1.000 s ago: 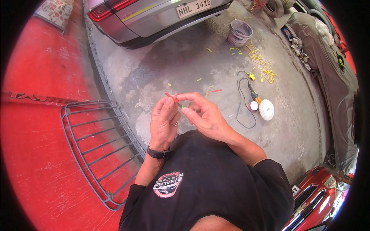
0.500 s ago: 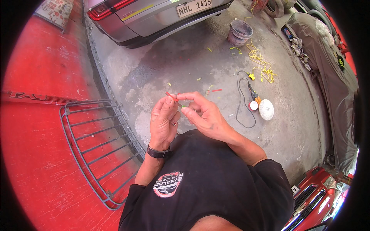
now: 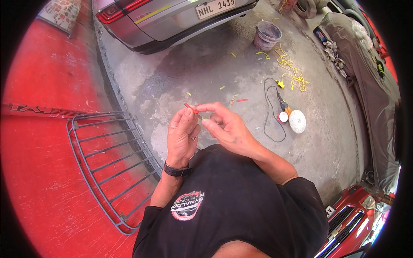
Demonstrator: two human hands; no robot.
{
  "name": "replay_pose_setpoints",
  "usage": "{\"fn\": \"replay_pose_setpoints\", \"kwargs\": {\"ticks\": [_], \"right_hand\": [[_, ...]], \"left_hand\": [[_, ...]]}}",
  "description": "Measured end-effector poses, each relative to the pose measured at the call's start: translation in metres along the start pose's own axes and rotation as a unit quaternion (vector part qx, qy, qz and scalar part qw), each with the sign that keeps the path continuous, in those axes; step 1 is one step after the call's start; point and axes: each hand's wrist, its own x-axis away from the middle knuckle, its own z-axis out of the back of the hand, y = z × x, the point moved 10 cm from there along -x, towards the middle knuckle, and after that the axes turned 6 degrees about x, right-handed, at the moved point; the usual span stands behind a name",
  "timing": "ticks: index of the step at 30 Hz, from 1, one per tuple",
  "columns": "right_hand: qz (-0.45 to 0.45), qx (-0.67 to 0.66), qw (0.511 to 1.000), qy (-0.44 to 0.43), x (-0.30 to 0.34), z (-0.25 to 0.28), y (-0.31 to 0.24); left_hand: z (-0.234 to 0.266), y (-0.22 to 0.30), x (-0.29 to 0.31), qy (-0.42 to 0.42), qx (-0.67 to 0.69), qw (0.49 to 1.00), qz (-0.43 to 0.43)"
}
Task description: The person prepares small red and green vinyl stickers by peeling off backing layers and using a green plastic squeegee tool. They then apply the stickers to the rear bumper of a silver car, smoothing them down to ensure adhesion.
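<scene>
In front of my chest, both hands are raised and close together. My left hand (image 3: 182, 136) pinches a small red strip (image 3: 187, 105) between thumb and fingers, its end sticking out above the thumb. My right hand (image 3: 229, 129) has its index fingertip against the red strip. Between its thumb and fingers is a small thin piece with a green part (image 3: 204, 118); it is too small to identify. A dark strap (image 3: 175, 170) circles my left wrist.
A black metal rack (image 3: 112, 163) leans at the red wall on the left. On the concrete floor lie a polisher (image 3: 297, 121) with a white pad, a yellow cord (image 3: 292, 73), a bucket (image 3: 267, 36) and scattered tape scraps (image 3: 242, 100). A grey car (image 3: 163, 21) stands ahead.
Both hands stay in nearly the same pose, with only slight finger movement around the small pieces. The view has shifted very little.
</scene>
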Motion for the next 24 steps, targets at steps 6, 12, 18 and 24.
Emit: {"fn": "replay_pose_setpoints", "kwargs": {"ticks": [6, 12, 18, 24], "right_hand": [[0.019, 0.004, 1.0, 0.015, -0.003, 0.001, 0.0], [0.011, -0.009, 1.0, 0.022, -0.004, -0.001, 0.01], [0.053, -0.034, 0.996, 0.056, -0.004, -0.002, 0.009], [-0.031, -0.092, 0.995, 0.038, -0.002, 0.001, 0.014]], "left_hand": [[0.001, 0.006, 0.001, 0.001, -0.034, 0.999, -0.031], [0.005, 0.009, 0.0, 0.002, -0.042, 0.997, -0.066], [0.004, 0.01, 0.002, 0.012, -0.047, 0.996, -0.077], [0.004, 0.007, 0.0, 0.007, -0.031, 0.998, -0.052]]}}
